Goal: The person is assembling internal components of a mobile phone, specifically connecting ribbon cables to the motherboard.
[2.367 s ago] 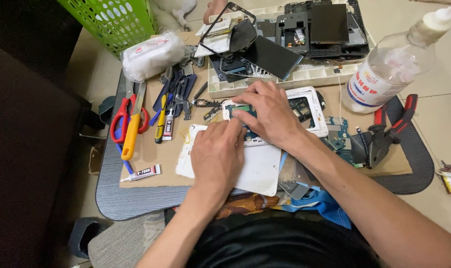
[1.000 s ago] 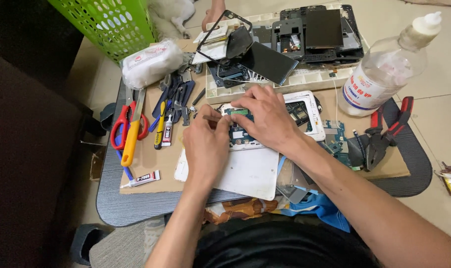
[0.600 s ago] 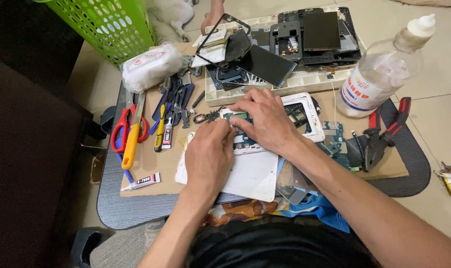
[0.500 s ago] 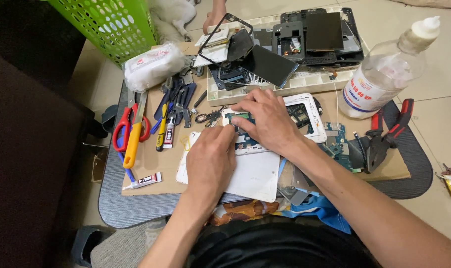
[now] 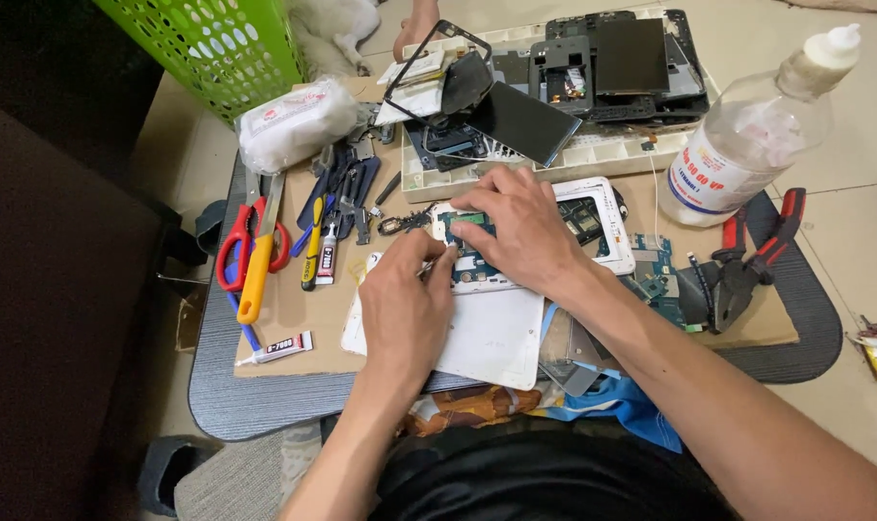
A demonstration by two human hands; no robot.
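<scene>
Near the counter's (image 5: 265, 400) middle, both hands press closed fingers on an opened white phone (image 5: 477, 275), right hand (image 5: 520, 232) steadying, left hand (image 5: 405, 304) pinching a small tool; its light, fragile board seems best held by the edges.

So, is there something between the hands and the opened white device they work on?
Nothing visible is. The left hand and the right hand both rest directly on the opened white device. The scissors and pliers lie off to either side.
</scene>
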